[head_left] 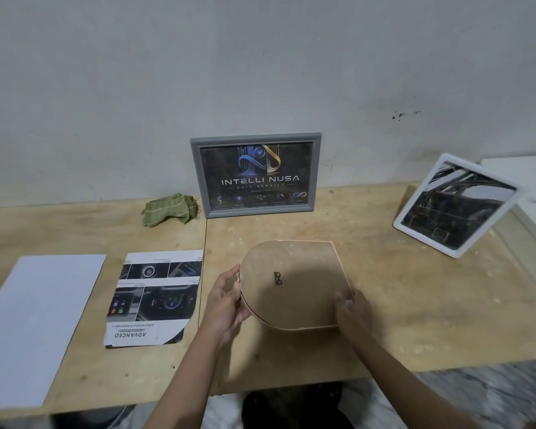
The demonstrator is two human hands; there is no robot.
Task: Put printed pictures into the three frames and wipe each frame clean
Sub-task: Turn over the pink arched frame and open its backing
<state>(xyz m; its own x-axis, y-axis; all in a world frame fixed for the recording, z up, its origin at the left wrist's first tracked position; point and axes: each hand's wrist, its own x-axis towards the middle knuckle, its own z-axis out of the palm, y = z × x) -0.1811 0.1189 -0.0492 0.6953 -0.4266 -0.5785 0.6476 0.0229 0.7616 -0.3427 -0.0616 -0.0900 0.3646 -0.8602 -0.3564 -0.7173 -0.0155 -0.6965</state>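
Observation:
A pink-edged frame with one rounded side (294,283) lies face down on the wooden table (415,305), its brown backing board and small metal hanger facing up. My left hand (225,300) grips its rounded left edge. My right hand (351,308) grips its near right corner. A grey frame (256,174) holding a dark "INTELLI NUSA" print leans against the wall. A white frame (458,205) with a dark picture stands tilted at the right. A printed car-interior sheet (157,297) with a rounded piece cut from its corner lies left of my hands.
A crumpled green cloth (169,209) lies by the wall, left of the grey frame. A blank white sheet (41,320) lies at the far left, reaching the table's front edge. A white block (532,187) sits behind the white frame at the right.

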